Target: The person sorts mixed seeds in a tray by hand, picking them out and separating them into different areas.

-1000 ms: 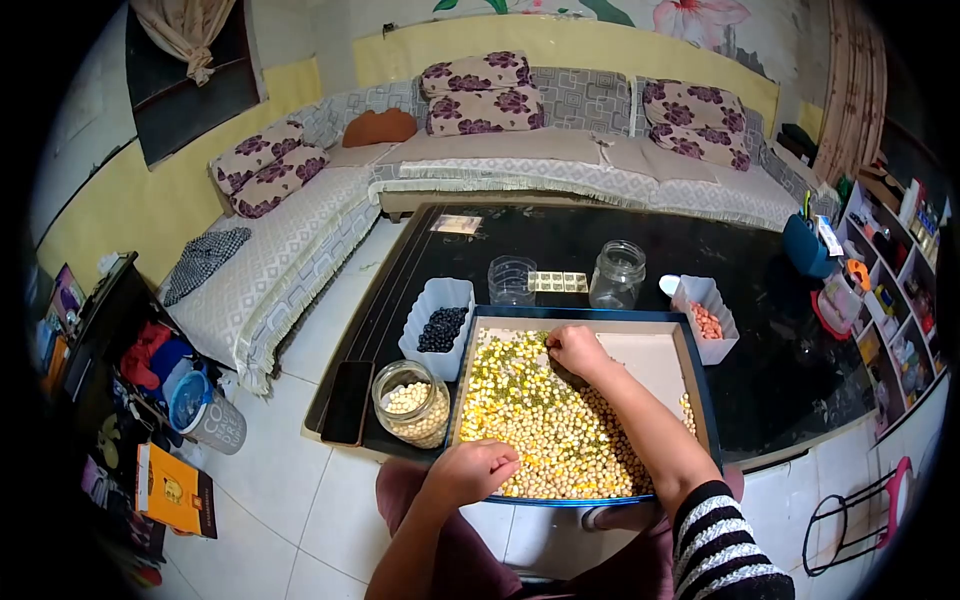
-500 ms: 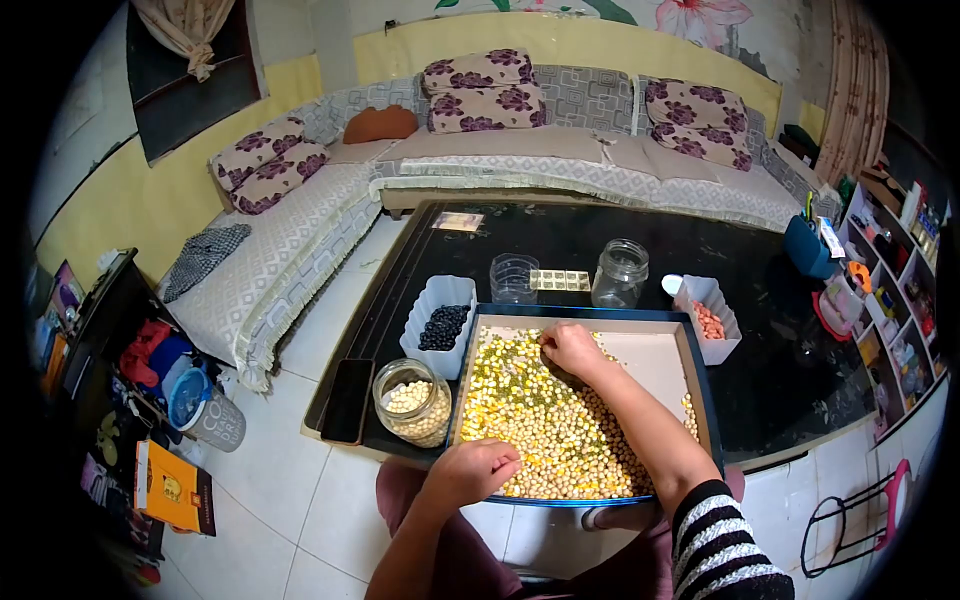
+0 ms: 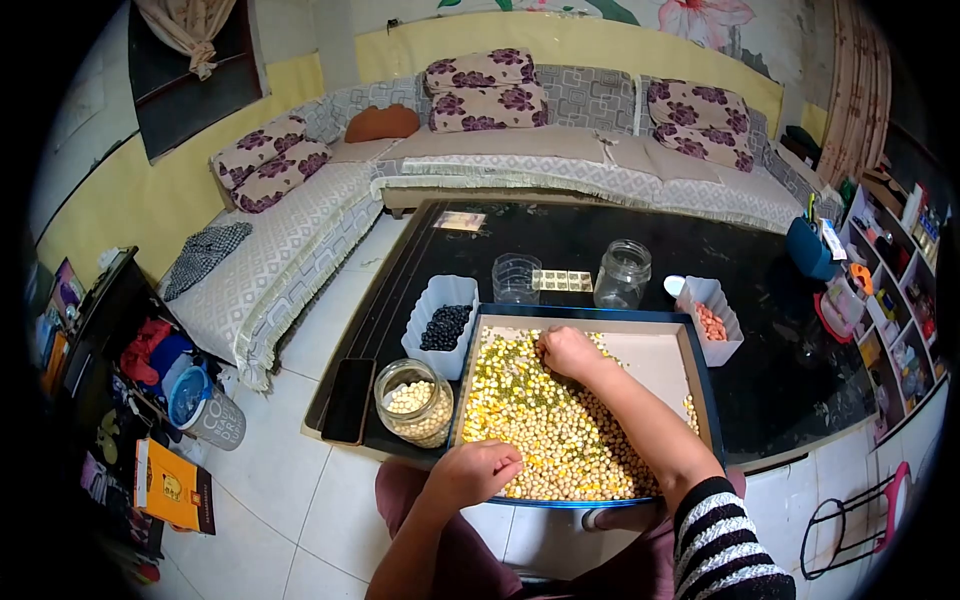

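A shallow box [image 3: 702, 385] with a dark blue rim holds a mix of pale soybeans [image 3: 590, 445], yellow corn kernels [image 3: 490, 375] and small green beans [image 3: 519, 350]. Toward its far side, my right hand [image 3: 568, 352] is down on the mix with its fingers pinched together; what they hold is hidden. My left hand [image 3: 472, 472] is curled closed over the near left corner of the box, and I cannot see whether anything is inside. Just beyond it stands a glass jar [image 3: 432, 432] partly filled with soybeans.
Black beans fill part of a white container [image 3: 418, 318] left of the box. Reddish peanuts are in another white container [image 3: 728, 345] at right. Behind the box stand a clear plastic container [image 3: 515, 278] and a glass jar [image 3: 622, 275]. A phone [image 3: 349, 400] lies at the table's left edge.
My right hand has shifted very slightly left over the mix, still pinched. My left hand stays curled at the near corner. The containers have not moved.
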A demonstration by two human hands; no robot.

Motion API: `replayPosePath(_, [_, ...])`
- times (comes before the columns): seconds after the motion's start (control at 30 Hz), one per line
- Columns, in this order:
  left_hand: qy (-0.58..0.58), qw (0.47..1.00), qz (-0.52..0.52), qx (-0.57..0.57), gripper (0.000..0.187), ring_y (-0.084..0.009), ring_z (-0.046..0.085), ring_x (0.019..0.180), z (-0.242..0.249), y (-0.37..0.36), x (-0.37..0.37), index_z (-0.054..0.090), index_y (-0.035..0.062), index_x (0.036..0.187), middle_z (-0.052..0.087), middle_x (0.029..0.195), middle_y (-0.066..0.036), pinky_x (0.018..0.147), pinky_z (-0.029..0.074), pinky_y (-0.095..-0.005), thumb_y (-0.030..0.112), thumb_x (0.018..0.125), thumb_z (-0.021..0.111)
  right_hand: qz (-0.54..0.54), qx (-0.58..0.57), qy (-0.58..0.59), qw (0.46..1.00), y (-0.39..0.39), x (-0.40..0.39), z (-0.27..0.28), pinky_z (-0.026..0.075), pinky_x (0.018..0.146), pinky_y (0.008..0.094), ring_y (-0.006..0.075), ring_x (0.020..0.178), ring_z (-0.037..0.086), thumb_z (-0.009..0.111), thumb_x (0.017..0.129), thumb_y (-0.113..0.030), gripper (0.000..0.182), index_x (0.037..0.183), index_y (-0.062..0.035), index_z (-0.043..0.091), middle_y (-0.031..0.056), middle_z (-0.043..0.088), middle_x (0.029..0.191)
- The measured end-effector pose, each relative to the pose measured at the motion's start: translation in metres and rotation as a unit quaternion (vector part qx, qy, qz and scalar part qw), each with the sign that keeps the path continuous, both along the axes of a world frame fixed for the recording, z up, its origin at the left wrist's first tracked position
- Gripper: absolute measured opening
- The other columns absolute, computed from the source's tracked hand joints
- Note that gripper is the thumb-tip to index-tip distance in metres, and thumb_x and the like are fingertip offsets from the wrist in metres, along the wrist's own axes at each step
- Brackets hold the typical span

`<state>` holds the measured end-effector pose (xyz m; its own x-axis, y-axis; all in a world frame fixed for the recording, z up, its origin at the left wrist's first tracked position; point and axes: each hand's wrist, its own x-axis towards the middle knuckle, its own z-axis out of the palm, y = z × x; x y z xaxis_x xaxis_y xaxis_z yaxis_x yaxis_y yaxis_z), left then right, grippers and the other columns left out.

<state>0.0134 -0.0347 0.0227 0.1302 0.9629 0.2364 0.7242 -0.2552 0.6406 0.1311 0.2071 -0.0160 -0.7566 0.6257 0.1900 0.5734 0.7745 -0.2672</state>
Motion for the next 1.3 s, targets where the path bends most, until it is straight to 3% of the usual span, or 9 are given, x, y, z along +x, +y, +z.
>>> replayPosePath(0.27, [-0.009, 1.000, 0.002, -0.010, 0.015, -0.0221, 0.062, 0.066, -0.004, -0.001, 0.000, 0.063, 0.0034, 0.082, 0.063, 0.075, -0.011, 0.061, 0.049, -0.0299, 0.017, 0.076, 0.064, -0.002, 0.002, -0.023, 1.000, -0.006, 0.007, 0.004, 0.048, 0.074, 0.0416, 0.0359, 0.079, 0.059, 0.054, 0.070, -0.009, 0.014, 0.075, 0.0014, 0.061, 0.0196, 0.061, 0.083])
replayPosePath(0.4, [-0.021, 0.999, 0.002, -0.024, 0.016, -0.0230, 0.062, 0.066, -0.001, -0.002, 0.000, 0.063, 0.0028, 0.082, 0.063, 0.075, -0.012, 0.061, 0.049, -0.0304, 0.018, 0.077, 0.063, -0.014, -0.039, 0.033, 0.999, -0.016, 0.009, 0.023, 0.048, 0.070, 0.0409, 0.0333, 0.075, 0.060, 0.057, 0.068, -0.010, 0.011, 0.075, -0.0044, 0.064, 0.0181, 0.062, 0.076])
replayPosePath(0.6, [-0.030, 0.998, -0.046, -0.033, 0.015, -0.0254, 0.061, 0.069, -0.006, 0.002, -0.002, 0.063, 0.0027, 0.084, 0.062, 0.078, -0.012, 0.064, 0.049, -0.0326, 0.017, 0.079, 0.060, 0.075, -0.146, 0.207, 0.964, -0.064, -0.030, 0.086, 0.049, 0.059, 0.0324, 0.0249, 0.062, 0.061, 0.060, 0.068, -0.014, 0.012, 0.074, -0.0047, 0.062, 0.0124, 0.061, 0.068])
replayPosePath(0.67, [-0.034, 0.997, -0.066, -0.021, 0.016, -0.0264, 0.061, 0.070, -0.007, 0.003, -0.004, 0.063, 0.0027, 0.085, 0.062, 0.078, -0.012, 0.065, 0.048, -0.0332, 0.017, 0.080, 0.059, 0.164, -0.112, 0.262, 0.944, -0.084, -0.045, 0.101, 0.048, 0.057, 0.0264, 0.0114, 0.059, 0.058, 0.060, 0.074, -0.011, 0.008, 0.078, -0.0041, 0.063, 0.0062, 0.062, 0.067])
replayPosePath(0.8, [-0.029, 0.990, -0.122, -0.067, 0.017, -0.0274, 0.061, 0.074, 0.012, 0.008, -0.003, 0.063, 0.0027, 0.086, 0.063, 0.081, -0.013, 0.067, 0.048, -0.0339, 0.017, 0.081, 0.057, 0.260, -0.128, 0.267, 0.919, -0.110, -0.068, 0.112, 0.049, 0.056, 0.0257, 0.0140, 0.061, 0.059, 0.059, 0.070, -0.005, 0.008, 0.078, -0.0027, 0.062, 0.0079, 0.061, 0.073])
replayPosePath(0.87, [-0.030, 0.985, -0.147, -0.081, 0.017, -0.0272, 0.061, 0.075, 0.014, 0.017, -0.001, 0.063, 0.0029, 0.087, 0.063, 0.082, -0.013, 0.068, 0.048, -0.0341, 0.017, 0.081, 0.057, 0.271, -0.154, 0.261, 0.914, -0.118, -0.077, 0.107, 0.049, 0.064, 0.0362, 0.0299, 0.069, 0.060, 0.055, 0.068, -0.006, 0.008, 0.074, -0.0022, 0.060, 0.0143, 0.060, 0.073])
replayPosePath(0.93, [-0.025, 0.982, -0.181, -0.056, 0.019, -0.0272, 0.061, 0.076, 0.013, 0.027, 0.001, 0.063, 0.0027, 0.091, 0.063, 0.085, -0.013, 0.068, 0.048, -0.0343, 0.017, 0.081, 0.057, 0.274, -0.150, 0.242, 0.919, -0.122, -0.081, 0.103, 0.048, 0.067, 0.0392, 0.0325, 0.072, 0.059, 0.053, 0.069, -0.005, 0.009, 0.074, -0.0022, 0.059, 0.0153, 0.059, 0.074])
replayPosePath(1.1, [-0.006, 0.976, -0.217, 0.003, 0.021, -0.0208, 0.061, 0.084, -0.002, 0.042, 0.001, 0.063, 0.0034, 0.097, 0.064, 0.089, -0.010, 0.076, 0.046, -0.0318, 0.018, 0.083, 0.058, 0.278, -0.121, 0.232, 0.924, -0.125, -0.082, 0.098, 0.048, 0.068, 0.0398, 0.0334, 0.077, 0.058, 0.055, 0.069, -0.005, 0.008, 0.077, -0.0027, 0.057, 0.0153, 0.059, 0.079])
replayPosePath(1.3, [-0.051, 0.969, -0.234, -0.058, 0.018, -0.0224, 0.061, 0.077, 0.006, 0.037, -0.011, 0.064, 0.0041, 0.092, 0.063, 0.086, -0.009, 0.070, 0.048, -0.0305, 0.017, 0.081, 0.060, 0.246, -0.105, 0.279, 0.922, -0.100, -0.049, 0.106, 0.048, 0.075, 0.0341, 0.0279, 0.084, 0.059, 0.058, 0.073, -0.010, 0.017, 0.089, -0.0033, 0.060, 0.0119, 0.059, 0.089])
